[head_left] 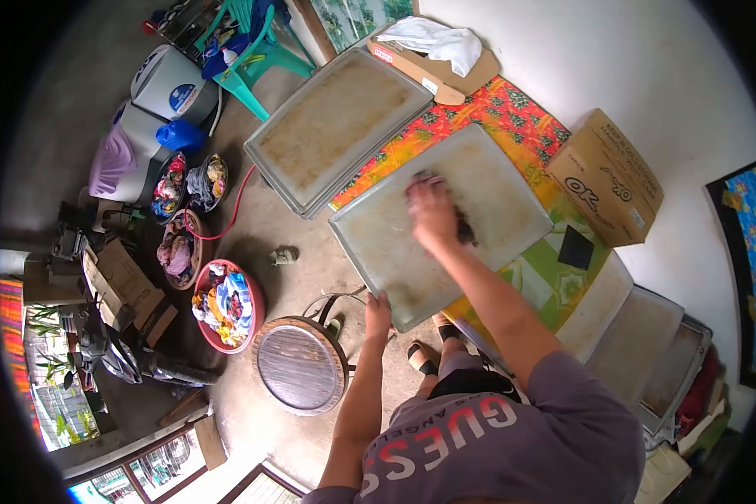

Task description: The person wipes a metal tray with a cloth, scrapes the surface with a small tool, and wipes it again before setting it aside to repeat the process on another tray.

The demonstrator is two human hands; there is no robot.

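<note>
White wall [680, 76], grey floor [323, 269], green chair [270, 57]

I'm seeing a home, I'd say: washing machine [176, 88], red tub [258, 311] of laundry [228, 304], green plastic chair [246, 95], motorbike [119, 359], floral table cover [512, 105], concrete floor [311, 267].

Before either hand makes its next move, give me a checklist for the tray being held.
1. Left hand steadying the tray: ok, it grips the near edge by a corner.
2. Dark cloth on the tray: ok, it lies under the right hand.
3. Tray wholly over the patterned tablecloth: not ok, its left side juts past the edge.
4. Tray surface free of brown marks: not ok, patches show.
5. Tray's underside: cannot tell, it is hidden.
</note>
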